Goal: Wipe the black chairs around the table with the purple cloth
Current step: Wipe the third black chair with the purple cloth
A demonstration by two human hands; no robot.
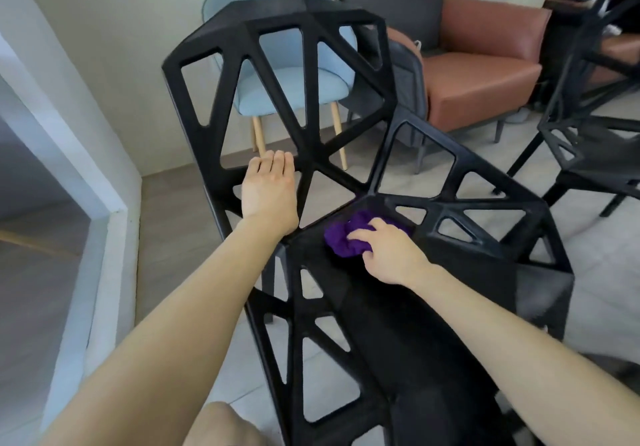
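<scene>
Head view: on the seat of the nearest black chair (381, 307), the bunched purple cloth (341, 243) is gripped by the curled fingers (360, 236) of the right hand (389, 255) and pressed where seat and backrest meet. The left hand (268, 196) is laid on a backrest strut, fingers straight and together, apparently flat. Beyond, a second black chair (588, 154) is seen at right, and a blue chair (294, 88) behind the backrest.

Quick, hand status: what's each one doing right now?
Left hand: rests on the black chair's backrest; grip cannot be told.
Right hand: closed on the purple cloth, pressing it on the seat.
</scene>
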